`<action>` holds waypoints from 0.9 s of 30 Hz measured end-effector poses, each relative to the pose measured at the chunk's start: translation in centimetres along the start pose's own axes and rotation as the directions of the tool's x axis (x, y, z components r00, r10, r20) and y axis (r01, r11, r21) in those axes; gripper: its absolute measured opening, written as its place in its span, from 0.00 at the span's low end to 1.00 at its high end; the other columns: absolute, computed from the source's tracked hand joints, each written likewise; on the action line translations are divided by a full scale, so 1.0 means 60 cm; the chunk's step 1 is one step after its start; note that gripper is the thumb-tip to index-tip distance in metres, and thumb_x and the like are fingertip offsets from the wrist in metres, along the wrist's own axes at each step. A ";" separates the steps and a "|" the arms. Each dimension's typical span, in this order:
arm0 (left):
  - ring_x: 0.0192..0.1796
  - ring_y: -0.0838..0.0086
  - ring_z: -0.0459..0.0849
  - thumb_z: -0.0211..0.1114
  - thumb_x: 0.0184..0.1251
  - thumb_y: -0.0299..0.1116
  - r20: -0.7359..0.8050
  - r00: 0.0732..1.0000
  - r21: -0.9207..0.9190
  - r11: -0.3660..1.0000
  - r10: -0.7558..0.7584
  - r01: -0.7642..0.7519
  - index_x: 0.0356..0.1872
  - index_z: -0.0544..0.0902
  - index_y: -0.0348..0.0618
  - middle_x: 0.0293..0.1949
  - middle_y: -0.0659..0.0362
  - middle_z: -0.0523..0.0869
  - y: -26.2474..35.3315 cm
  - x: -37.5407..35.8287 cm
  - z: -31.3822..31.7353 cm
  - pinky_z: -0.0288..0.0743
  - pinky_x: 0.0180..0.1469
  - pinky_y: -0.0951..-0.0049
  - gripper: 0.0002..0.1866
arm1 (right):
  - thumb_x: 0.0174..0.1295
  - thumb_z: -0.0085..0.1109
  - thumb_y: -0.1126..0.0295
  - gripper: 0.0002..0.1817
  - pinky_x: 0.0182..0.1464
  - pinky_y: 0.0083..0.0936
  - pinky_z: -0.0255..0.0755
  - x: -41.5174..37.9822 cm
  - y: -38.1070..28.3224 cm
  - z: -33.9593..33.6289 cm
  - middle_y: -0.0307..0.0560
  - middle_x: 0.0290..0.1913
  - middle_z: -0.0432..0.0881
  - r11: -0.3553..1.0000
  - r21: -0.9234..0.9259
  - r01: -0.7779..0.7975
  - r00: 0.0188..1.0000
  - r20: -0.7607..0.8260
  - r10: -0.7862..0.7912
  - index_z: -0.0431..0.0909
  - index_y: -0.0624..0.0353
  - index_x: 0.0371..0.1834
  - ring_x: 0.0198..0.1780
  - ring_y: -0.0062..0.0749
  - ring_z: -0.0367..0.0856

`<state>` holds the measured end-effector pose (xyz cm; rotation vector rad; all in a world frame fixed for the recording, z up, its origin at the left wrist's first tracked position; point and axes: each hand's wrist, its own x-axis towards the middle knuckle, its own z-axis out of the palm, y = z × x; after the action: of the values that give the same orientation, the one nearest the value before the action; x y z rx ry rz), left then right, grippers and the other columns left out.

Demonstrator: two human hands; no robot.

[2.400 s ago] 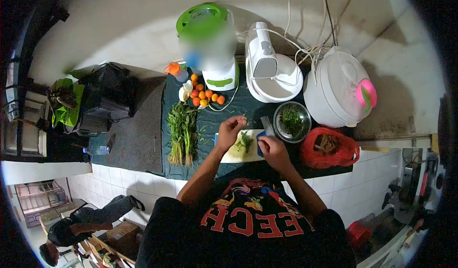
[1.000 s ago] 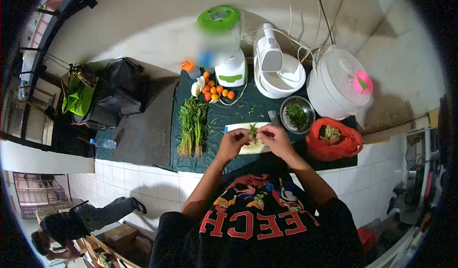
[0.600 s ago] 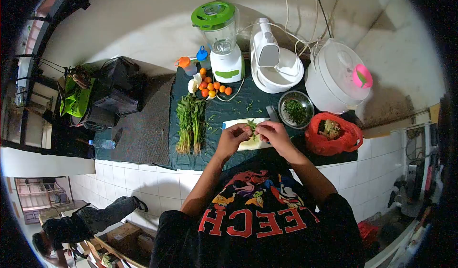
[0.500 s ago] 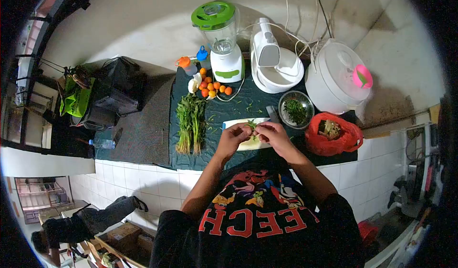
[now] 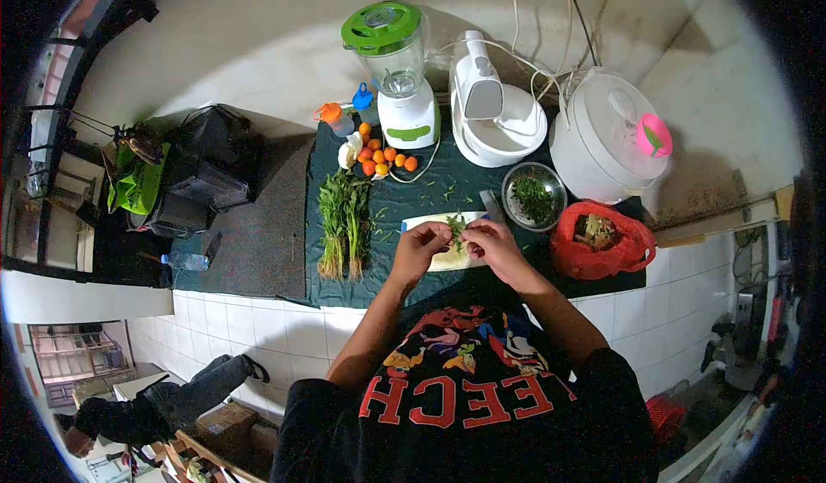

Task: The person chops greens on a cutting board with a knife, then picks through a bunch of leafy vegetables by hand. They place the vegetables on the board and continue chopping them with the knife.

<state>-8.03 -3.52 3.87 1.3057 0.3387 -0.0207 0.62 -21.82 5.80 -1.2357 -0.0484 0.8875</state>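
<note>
Small green leaves (image 5: 456, 223) show between my two hands, above a white cutting board (image 5: 447, 261). My left hand (image 5: 428, 246) is closed in a pinch at the leaves' left side. On the other side, my right hand (image 5: 490, 244) pinches the leafy piece. A knife blade (image 5: 491, 205) lies beyond the right hand, its other end hidden. To the left is a bunch of leafy greens with roots (image 5: 346, 225). A metal bowl (image 5: 533, 197) holding chopped greens stands to the right, beside a red plastic bag (image 5: 601, 246) with plant scraps.
Along the wall stand a blender (image 5: 408, 113), a white stand mixer (image 5: 499, 113) and a large white container (image 5: 607, 139). Several orange tomatoes (image 5: 381, 160) lie near two small bottles. Black crates (image 5: 211, 160) are far left. Another person (image 5: 163, 401) is at the lower left.
My hands have moved slightly apart, and more of the leaves shows between them. The other person at the lower left has shifted posture a little.
</note>
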 end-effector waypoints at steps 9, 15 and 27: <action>0.42 0.80 0.83 0.67 0.75 0.35 0.013 0.999 0.073 0.997 0.035 -0.036 0.47 0.84 0.37 0.39 0.63 0.87 -0.010 0.003 0.001 0.79 0.49 0.76 0.11 | 0.64 0.66 0.73 0.07 0.26 0.18 0.63 0.003 0.010 -0.010 0.36 0.24 0.76 1.000 0.021 0.019 0.999 0.048 -0.020 0.78 0.60 0.30 0.24 0.18 0.72; 0.44 0.81 0.82 0.66 0.75 0.34 0.044 0.999 -0.036 0.999 0.020 -0.018 0.48 0.83 0.37 0.41 0.64 0.86 -0.010 -0.001 0.000 0.78 0.51 0.76 0.11 | 0.63 0.66 0.73 0.06 0.23 0.19 0.58 0.000 0.008 -0.006 0.34 0.24 0.74 0.999 0.039 -0.026 0.989 0.145 0.020 0.77 0.61 0.34 0.22 0.16 0.68; 0.44 0.81 0.82 0.65 0.76 0.32 0.082 0.997 -0.294 0.956 0.002 0.022 0.47 0.83 0.38 0.40 0.63 0.85 -0.022 0.005 0.000 0.77 0.51 0.76 0.08 | 0.64 0.63 0.72 0.05 0.27 0.18 0.62 -0.004 -0.002 0.003 0.34 0.25 0.73 0.997 0.053 -0.049 0.980 0.196 0.038 0.77 0.59 0.35 0.24 0.17 0.70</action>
<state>-8.03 -3.82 2.55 1.0038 0.2670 -0.0308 0.43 -21.85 6.08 -1.0964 -0.1519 1.0397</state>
